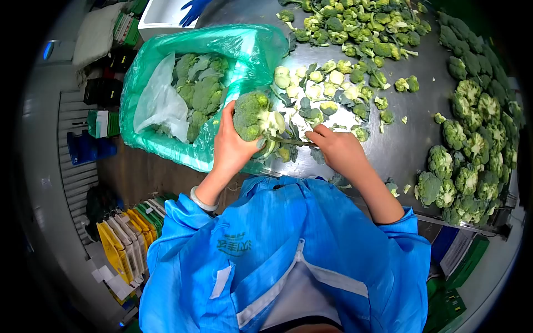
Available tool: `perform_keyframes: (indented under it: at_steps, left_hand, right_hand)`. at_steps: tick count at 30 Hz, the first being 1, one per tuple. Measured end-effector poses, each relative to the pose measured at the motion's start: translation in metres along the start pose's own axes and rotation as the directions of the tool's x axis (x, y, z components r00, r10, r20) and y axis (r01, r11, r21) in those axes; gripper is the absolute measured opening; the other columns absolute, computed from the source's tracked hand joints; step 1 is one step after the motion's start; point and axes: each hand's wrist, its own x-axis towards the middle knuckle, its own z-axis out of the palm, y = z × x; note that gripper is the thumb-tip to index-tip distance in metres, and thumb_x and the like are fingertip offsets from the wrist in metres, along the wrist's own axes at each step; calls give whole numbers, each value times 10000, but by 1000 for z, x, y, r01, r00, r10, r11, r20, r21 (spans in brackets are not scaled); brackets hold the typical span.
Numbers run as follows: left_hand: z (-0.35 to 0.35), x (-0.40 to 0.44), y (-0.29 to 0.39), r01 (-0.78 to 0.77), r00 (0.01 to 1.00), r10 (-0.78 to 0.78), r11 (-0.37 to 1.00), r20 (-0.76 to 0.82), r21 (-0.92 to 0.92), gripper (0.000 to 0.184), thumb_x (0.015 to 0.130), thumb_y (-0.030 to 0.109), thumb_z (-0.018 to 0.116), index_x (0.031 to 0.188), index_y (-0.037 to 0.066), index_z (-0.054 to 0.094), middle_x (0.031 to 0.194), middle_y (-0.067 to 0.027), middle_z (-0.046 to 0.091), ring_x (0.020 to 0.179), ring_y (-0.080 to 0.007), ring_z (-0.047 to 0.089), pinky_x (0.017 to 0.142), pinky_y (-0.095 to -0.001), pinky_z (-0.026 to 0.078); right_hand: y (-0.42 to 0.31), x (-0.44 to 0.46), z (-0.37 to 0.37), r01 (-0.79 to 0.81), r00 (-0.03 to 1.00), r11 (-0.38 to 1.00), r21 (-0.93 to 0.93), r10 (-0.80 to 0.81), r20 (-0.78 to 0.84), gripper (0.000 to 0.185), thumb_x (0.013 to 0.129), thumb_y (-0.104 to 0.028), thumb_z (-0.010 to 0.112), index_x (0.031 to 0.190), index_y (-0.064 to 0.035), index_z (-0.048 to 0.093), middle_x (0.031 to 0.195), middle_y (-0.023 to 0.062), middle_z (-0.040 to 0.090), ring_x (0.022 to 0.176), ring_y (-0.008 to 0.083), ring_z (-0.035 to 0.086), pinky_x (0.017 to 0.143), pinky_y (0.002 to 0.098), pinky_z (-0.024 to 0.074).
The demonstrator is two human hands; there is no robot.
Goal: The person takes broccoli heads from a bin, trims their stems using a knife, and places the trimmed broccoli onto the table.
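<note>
In my left hand (232, 139) is a large broccoli head (252, 115), its crown toward the left and its pale cut stem toward the right. My right hand (337, 149) is closed on a thin knife (294, 142), whose blade reaches left to the underside of the stem. Just left of the broccoli stands a crate lined with a green plastic bag (139, 94); broccoli heads (204, 94) and a white translucent sheet (161, 108) lie inside it. Cut stem pieces and small florets (330, 83) are scattered on the metal table (400, 150) beyond my hands.
Many florets (355, 22) are heaped at the table's far side. Whole broccoli heads (469, 150) are piled along the right edge. A white box (161, 14) with a blue glove (194, 11) stands at the back left. Stacked yellow crates (119, 250) are at lower left.
</note>
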Motion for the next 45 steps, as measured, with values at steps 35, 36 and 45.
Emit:
perform_keyframes:
  at_steps: [35, 36, 45]
  left_hand:
    - [73, 26, 35, 328, 803, 2, 833, 595, -445, 358, 910, 65, 612, 1263, 34, 565, 1194, -94, 634, 937, -164, 640, 762, -292, 520]
    - [72, 24, 32, 310, 812, 17, 834, 584, -456, 353, 909, 63, 614, 1258, 32, 567, 1184, -89, 638, 935, -158, 637, 763, -289, 519]
    - [-22, 34, -45, 152, 976, -213, 817, -47, -556, 279, 970, 150, 588, 1189, -23, 588, 1003, -109, 682, 847, -171, 650, 730, -303, 532]
  right_hand:
    - [350, -240, -167, -920, -83, 239, 309, 653, -753, 658, 761, -499, 769, 1184, -9, 648, 1073, 244, 685, 1010, 405, 649, 848, 483, 511]
    - [370, -239, -184, -948, -126, 124, 292, 698, -705, 699, 764, -494, 770, 1257, -25, 609, 1152, 229, 666, 1060, 389, 635, 882, 488, 504]
    - [418, -186, -134, -735, 411, 639, 226, 686, -600, 401, 931, -284, 618, 1227, -14, 639, 1077, 177, 705, 983, 355, 670, 852, 440, 504]
